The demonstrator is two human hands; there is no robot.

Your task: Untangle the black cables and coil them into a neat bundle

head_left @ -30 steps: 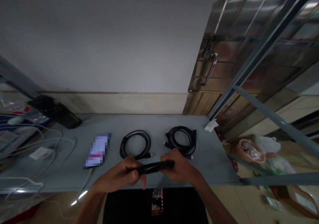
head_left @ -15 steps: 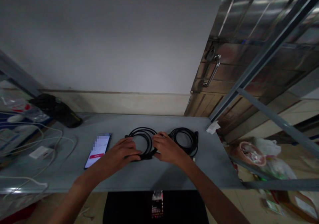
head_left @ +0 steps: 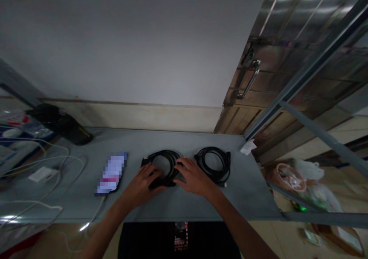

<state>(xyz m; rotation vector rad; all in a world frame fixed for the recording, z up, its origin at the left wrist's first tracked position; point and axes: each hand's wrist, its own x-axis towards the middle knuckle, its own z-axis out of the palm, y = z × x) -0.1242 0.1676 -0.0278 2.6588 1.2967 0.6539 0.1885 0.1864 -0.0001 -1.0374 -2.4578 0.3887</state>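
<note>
A coiled black cable [head_left: 171,160] lies on the grey shelf top [head_left: 184,205] between my hands. My left hand [head_left: 145,183] is at the coil's near left side, thumb and fingers spread apart, with the fingertips at the cable. On the coil's right side rests my right hand [head_left: 193,175], its fingers also apart and not wrapped round the cable. Both hands cover part of the coil's near edge. Just right of my right hand is a second coiled black cable [head_left: 225,162], lying flat with a plug end showing at its near side.
To the left lie a phone [head_left: 112,172] with its screen lit, a white charger [head_left: 43,174] and loose white cables. A black bottle [head_left: 63,124] lies near the wall. Crumpled paper [head_left: 248,147] sits at the right corner, beside a metal frame post [head_left: 267,113].
My fingers have loosened from the first coil and spread apart. That coil now lies flatter on the shelf. The view has shifted slightly.
</note>
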